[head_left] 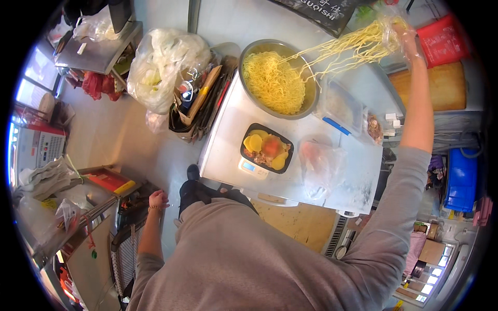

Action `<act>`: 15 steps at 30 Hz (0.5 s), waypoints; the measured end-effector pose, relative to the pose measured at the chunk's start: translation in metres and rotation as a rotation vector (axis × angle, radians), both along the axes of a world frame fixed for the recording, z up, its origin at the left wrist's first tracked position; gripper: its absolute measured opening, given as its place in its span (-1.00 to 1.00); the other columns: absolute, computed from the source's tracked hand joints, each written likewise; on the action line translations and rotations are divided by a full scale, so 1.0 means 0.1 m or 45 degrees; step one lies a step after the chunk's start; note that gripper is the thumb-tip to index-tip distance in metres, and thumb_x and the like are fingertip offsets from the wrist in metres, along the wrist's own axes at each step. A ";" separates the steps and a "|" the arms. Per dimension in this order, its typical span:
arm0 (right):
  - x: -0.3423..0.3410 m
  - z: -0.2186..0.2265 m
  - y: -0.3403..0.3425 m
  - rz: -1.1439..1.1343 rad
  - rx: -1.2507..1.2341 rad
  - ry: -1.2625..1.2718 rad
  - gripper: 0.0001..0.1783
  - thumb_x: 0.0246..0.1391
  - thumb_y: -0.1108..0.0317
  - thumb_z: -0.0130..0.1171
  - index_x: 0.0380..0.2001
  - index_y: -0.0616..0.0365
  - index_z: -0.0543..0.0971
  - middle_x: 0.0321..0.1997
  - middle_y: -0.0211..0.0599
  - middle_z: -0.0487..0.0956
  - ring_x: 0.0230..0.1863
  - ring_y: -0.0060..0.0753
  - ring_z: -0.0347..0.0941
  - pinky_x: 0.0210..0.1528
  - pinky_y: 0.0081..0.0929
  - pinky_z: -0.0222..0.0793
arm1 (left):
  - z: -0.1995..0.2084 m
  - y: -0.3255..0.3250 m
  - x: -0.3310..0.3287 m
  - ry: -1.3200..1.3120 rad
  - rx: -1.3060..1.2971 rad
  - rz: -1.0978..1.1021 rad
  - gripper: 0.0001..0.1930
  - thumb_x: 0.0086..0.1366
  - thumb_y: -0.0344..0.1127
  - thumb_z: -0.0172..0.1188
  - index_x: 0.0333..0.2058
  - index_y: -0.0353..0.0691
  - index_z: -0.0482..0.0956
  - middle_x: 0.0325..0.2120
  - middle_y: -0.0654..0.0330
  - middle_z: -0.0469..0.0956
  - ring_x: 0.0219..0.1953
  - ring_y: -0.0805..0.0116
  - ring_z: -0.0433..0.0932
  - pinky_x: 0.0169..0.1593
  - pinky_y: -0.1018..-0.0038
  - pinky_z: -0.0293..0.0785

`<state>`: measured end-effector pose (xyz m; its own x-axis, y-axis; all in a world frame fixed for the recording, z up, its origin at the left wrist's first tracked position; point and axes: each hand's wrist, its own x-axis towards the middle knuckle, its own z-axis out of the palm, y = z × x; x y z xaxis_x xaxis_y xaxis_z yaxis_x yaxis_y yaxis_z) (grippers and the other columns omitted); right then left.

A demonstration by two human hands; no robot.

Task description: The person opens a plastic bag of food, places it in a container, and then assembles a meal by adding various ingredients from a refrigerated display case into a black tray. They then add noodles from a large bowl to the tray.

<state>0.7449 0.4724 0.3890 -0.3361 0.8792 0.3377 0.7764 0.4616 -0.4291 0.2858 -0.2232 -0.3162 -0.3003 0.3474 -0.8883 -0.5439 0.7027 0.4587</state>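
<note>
My right hand (405,42), covered in clear plastic, is raised at the far right and closed on a bunch of yellow noodles (358,45). Long strands stretch from it down to the large metal bowl (317,96), where a heap of the same noodles (272,83) lies. Closer to me, a black tray of food (267,147), with yellow slices and a reddish patch on top, rests on a small white digital scale (253,169). Away from the table, my left hand (158,199) hangs at my left side, its fingers curled in and nothing visible in them.
On the white table (228,140) lie a clear plastic bag (320,168), a blue pen-like object (336,126) and a clear container (342,103). A large plastic bag (166,65) stands left of the bowl. A red packet (443,41) and a wooden board (436,88) are far right.
</note>
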 end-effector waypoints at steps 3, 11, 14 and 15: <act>-0.08 0.18 0.05 -0.126 0.008 -0.047 -0.51 0.07 0.29 0.23 0.06 0.26 0.47 -0.14 -0.35 0.55 -0.23 -0.50 0.46 -0.15 -0.47 0.41 | -0.02 -0.18 0.11 -0.016 -0.097 0.010 -0.67 0.21 -0.41 0.04 -0.02 -0.23 0.48 -0.46 0.13 0.56 -0.48 0.27 0.58 -0.45 0.18 0.63; -0.25 0.20 -0.14 -0.011 0.045 0.240 -0.66 0.08 0.29 0.21 -0.09 0.23 0.54 -0.28 -0.35 0.57 -0.33 -0.51 0.47 -0.28 -0.48 0.41 | 0.05 -0.36 0.26 -0.029 -0.155 0.014 -0.66 0.24 -0.40 0.00 0.01 -0.23 0.45 -0.43 0.12 0.54 -0.47 0.27 0.57 -0.44 0.24 0.62; -0.31 0.12 -0.22 0.032 0.036 0.319 -0.71 0.08 0.29 0.20 -0.15 0.22 0.57 -0.33 -0.34 0.58 -0.36 -0.51 0.47 -0.33 -0.48 0.41 | 0.10 -0.30 0.26 -0.042 -0.097 0.067 -0.66 0.25 -0.41 0.00 0.01 -0.24 0.45 -0.44 0.12 0.54 -0.47 0.28 0.56 -0.44 0.24 0.62; -0.33 0.07 -0.25 0.041 0.037 0.336 -0.72 0.08 0.29 0.20 -0.17 0.21 0.57 -0.34 -0.34 0.58 -0.38 -0.51 0.47 -0.34 -0.48 0.41 | 0.11 -0.28 0.25 -0.048 -0.074 0.087 -0.66 0.25 -0.41 0.00 0.01 -0.24 0.45 -0.44 0.12 0.54 -0.48 0.28 0.56 -0.45 0.24 0.62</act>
